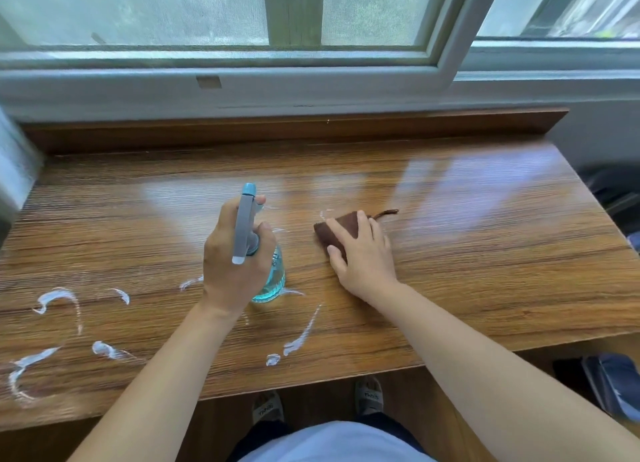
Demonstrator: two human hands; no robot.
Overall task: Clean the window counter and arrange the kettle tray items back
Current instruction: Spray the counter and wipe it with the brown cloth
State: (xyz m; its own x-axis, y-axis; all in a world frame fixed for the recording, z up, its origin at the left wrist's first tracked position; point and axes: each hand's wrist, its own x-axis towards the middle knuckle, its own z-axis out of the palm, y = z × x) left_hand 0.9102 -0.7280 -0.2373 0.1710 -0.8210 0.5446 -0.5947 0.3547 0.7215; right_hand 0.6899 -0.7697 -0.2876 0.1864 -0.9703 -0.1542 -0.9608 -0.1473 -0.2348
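Much of the spray bottle [268, 271] is hidden behind the left hand [232, 253]; only its grey-and-blue head and a slice of the clear blue body show. Whether its base touches the counter [485, 253] cannot be told. The left fingers are curled round the bottle's neck, with the forefinger up by the trigger beside the nozzle. Just right of the bottle, the brown cloth [341, 231] lies on the counter, largely covered by the right hand [363, 250], whose straight, spread fingers press flat on it; a thin loop of the cloth sticks out past the fingertips. White smears [59, 299] streak the wood left of and below the bottle. Behind the bottle runs the window frame [311, 80].
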